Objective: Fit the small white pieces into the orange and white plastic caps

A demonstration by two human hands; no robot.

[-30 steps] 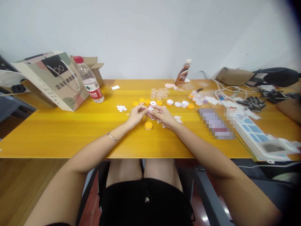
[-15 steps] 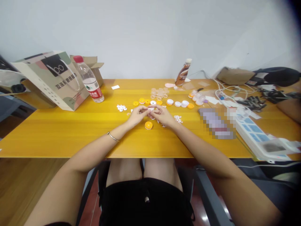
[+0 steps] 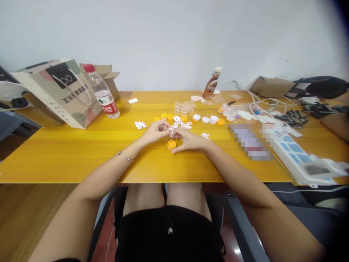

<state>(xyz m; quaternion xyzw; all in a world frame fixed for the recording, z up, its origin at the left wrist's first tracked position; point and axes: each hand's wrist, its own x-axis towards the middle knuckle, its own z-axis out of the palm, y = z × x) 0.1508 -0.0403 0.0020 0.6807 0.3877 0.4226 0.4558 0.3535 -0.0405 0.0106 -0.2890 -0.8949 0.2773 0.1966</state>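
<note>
My left hand is closed in a pinch, with a small white perforated piece at its fingertips. Close beside it, my right hand has thumb and fingers spread around the right side of a round orange cap with a white base. Whether the fingers touch the cap is hard to tell. Behind the hands lies a loose pile of white cut-out pieces, partly covered by the right hand. More cut-outs lie right of that hand, and small white round parts lie left of the left hand.
A row of orange and white caps runs behind the hands, with clear cups farther back. A water bottle and a paper bag stand at left. At right are a coffee bottle, a power strip and cables.
My hands have come apart from their joined pinch. The right hand has moved down toward the orange cap and spread its thumb, while the left has shifted slightly left with the white piece.
</note>
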